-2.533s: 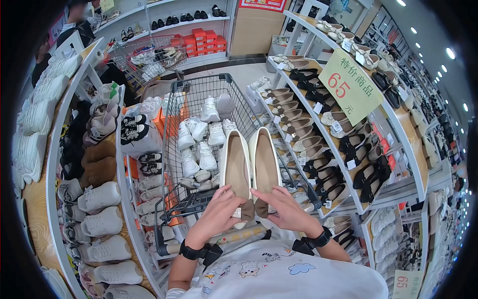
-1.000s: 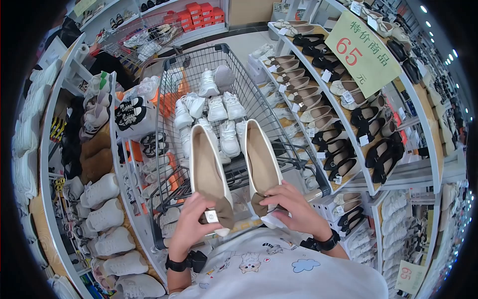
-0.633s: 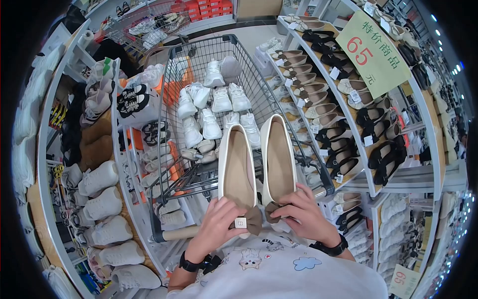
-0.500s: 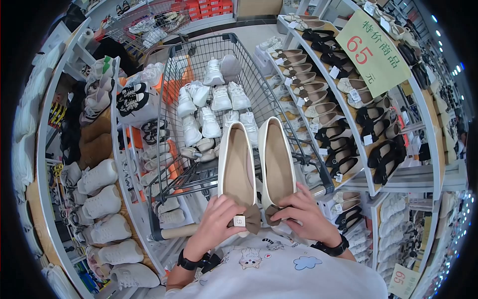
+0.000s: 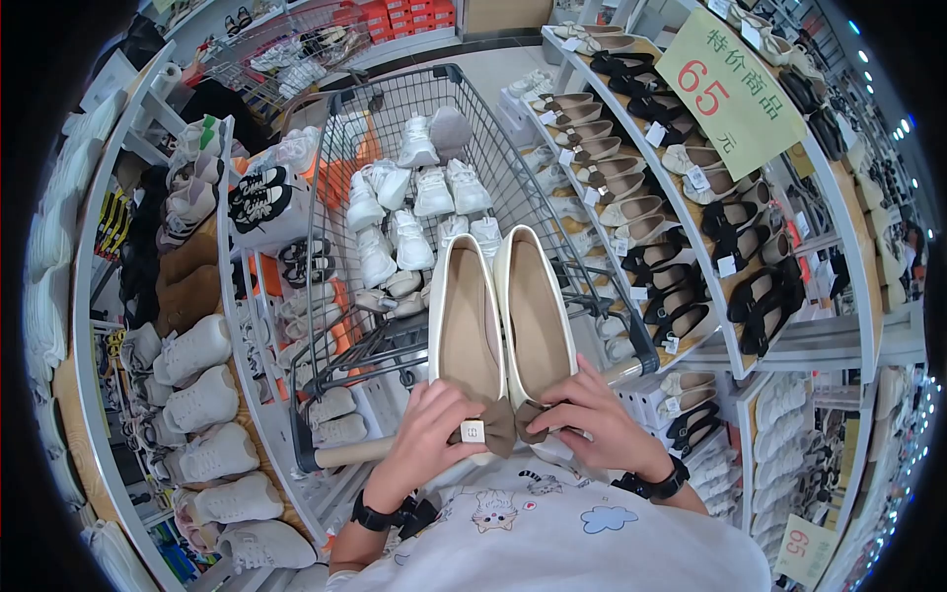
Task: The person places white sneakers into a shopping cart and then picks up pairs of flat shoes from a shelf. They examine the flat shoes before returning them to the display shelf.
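My left hand [image 5: 431, 431] is closed on the toe end of a cream flat shoe [image 5: 466, 316], beside its brown bow and a small white tag [image 5: 473, 431]. Fingers of my right hand [image 5: 595, 419] pinch the toe end of the matching cream shoe [image 5: 536, 311], at its brown bow [image 5: 533, 419]. Both shoes lie side by side, heels pointing away from me and tan insoles facing up. They touch along their inner edges. Behind them, a wire shopping cart [image 5: 395, 84] holds several white sneakers [image 5: 409, 237].
Racks of flats [image 5: 612, 187] line the right side, under a yellow price sign [image 5: 730, 94]. At the left, shelves carry white sneakers [image 5: 202, 405] and black-and-white shoes [image 5: 261, 197]. The cart's handle bar [image 5: 350, 455] runs below the shoes. Another cart [image 5: 286, 49] stands farther back.
The right-hand shoe has moved left against the other one, closing the gap between them. My right hand has shifted slightly left with it. The surroundings have shifted a little in view.
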`<control>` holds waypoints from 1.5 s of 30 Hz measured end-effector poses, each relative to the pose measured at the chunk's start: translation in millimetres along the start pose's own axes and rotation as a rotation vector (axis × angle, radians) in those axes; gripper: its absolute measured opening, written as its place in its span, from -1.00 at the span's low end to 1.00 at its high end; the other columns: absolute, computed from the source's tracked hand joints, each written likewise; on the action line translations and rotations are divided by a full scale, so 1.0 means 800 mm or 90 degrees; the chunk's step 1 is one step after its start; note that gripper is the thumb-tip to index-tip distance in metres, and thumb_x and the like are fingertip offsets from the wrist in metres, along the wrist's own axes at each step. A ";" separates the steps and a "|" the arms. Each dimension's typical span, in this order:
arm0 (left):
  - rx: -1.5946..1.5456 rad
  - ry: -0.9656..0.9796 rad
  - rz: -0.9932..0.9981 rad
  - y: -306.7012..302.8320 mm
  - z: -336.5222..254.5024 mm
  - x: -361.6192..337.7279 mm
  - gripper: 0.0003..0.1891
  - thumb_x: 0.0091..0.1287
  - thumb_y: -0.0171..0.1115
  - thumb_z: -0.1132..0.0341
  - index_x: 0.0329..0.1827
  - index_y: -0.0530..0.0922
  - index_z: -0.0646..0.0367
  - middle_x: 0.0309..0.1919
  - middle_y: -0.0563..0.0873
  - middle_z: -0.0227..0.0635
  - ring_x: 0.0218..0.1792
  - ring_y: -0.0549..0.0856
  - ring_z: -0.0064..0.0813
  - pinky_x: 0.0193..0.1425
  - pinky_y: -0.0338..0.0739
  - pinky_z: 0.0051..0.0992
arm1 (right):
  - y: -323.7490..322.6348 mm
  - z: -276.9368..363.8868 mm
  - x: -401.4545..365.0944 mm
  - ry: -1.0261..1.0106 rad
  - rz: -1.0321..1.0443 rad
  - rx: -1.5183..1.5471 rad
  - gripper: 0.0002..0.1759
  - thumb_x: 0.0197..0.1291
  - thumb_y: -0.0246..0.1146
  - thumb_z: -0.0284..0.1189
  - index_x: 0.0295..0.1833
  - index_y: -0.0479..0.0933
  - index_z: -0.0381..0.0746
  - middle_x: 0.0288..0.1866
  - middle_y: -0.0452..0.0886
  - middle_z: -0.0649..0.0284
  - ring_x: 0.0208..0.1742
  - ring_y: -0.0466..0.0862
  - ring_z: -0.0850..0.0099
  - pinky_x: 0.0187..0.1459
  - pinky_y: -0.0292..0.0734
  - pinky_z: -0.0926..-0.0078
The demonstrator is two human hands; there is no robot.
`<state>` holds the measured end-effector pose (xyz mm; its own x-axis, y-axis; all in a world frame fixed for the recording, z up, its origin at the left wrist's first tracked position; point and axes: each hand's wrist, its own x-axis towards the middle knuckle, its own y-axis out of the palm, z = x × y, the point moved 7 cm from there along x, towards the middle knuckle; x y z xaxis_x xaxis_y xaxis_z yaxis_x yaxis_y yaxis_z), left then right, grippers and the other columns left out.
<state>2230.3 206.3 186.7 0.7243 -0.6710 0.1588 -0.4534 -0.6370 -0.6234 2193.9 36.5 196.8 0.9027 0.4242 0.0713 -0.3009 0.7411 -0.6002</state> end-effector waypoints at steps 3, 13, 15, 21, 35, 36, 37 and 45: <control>0.003 0.007 -0.002 0.001 0.000 0.001 -0.48 -0.29 0.50 0.28 -0.21 0.52 0.22 -0.31 0.50 -0.25 -0.16 0.46 -0.16 -0.03 0.31 -0.29 | -0.001 0.000 0.002 -0.001 -0.004 0.007 -0.54 -0.21 0.24 -0.74 -0.18 0.62 -0.01 -0.17 0.48 0.37 -0.05 0.48 0.35 0.43 -0.09 0.01; 0.003 -0.010 0.037 0.004 0.004 0.003 -0.48 -0.24 0.47 0.20 -0.20 0.50 0.20 -0.29 0.48 -0.27 -0.15 0.44 -0.20 -0.03 0.24 -0.33 | -0.002 -0.011 0.004 0.021 -0.021 0.111 -0.52 -0.23 0.25 -0.75 -0.13 0.57 -0.06 -0.12 0.53 0.38 -0.02 0.48 0.33 0.43 -0.17 -0.02; 0.006 -0.011 0.038 0.004 0.003 0.003 -0.48 -0.25 0.47 0.19 -0.20 0.50 0.20 -0.29 0.48 -0.26 -0.14 0.44 -0.20 -0.03 0.24 -0.33 | -0.003 -0.012 0.005 0.040 -0.022 0.130 -0.52 -0.22 0.26 -0.74 -0.12 0.56 -0.06 -0.13 0.55 0.39 -0.02 0.49 0.32 0.43 -0.17 -0.02; 0.031 0.001 0.036 0.004 0.003 -0.002 -0.50 -0.19 0.46 0.22 -0.15 0.50 0.14 -0.30 0.47 -0.32 -0.13 0.45 -0.27 -0.09 0.20 -0.36 | -0.006 -0.010 0.007 0.015 -0.037 0.131 -0.53 -0.21 0.28 -0.71 -0.10 0.55 -0.10 -0.11 0.57 0.37 -0.01 0.50 0.32 0.38 -0.02 0.08; 0.011 0.011 0.027 0.002 -0.006 0.005 -0.55 -0.20 0.45 0.39 -0.17 0.52 0.18 -0.15 0.55 -0.17 -0.06 0.48 -0.10 0.04 0.27 -0.28 | 0.002 -0.004 0.003 0.008 -0.013 0.115 -0.58 -0.10 0.20 -0.72 -0.10 0.50 -0.07 -0.09 0.46 0.42 0.11 0.44 0.41 0.44 -0.29 -0.05; 0.016 0.020 0.016 0.001 -0.006 0.005 -0.57 -0.19 0.45 0.38 -0.19 0.52 0.18 -0.17 0.56 -0.17 -0.07 0.49 -0.10 0.02 0.28 -0.28 | 0.001 -0.004 0.003 0.009 -0.019 0.114 -0.58 -0.10 0.20 -0.72 -0.10 0.50 -0.07 -0.09 0.46 0.42 0.11 0.44 0.41 0.44 -0.29 -0.05; 0.022 0.029 0.004 0.000 -0.008 0.006 -0.59 -0.17 0.44 0.37 -0.20 0.53 0.19 -0.19 0.57 -0.17 -0.09 0.50 -0.10 0.01 0.29 -0.29 | 0.001 -0.003 0.003 -0.002 -0.023 0.104 -0.57 -0.12 0.19 -0.73 -0.11 0.47 -0.07 -0.12 0.45 0.42 0.10 0.43 0.41 0.44 -0.27 -0.07; 0.071 0.039 0.028 0.006 -0.011 0.008 -0.57 -0.20 0.45 0.39 -0.20 0.52 0.21 -0.18 0.57 -0.16 -0.07 0.50 -0.10 0.02 0.29 -0.30 | 0.000 0.002 -0.001 -0.025 -0.045 0.085 -0.61 -0.10 0.18 -0.74 -0.15 0.48 -0.08 -0.17 0.43 0.42 0.05 0.43 0.41 0.44 -0.29 -0.08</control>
<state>2228.2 196.0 191.5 0.6704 -0.7214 0.1736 -0.4214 -0.5627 -0.7112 2192.2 37.0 198.2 0.9111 0.3869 0.1419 -0.2778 0.8309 -0.4820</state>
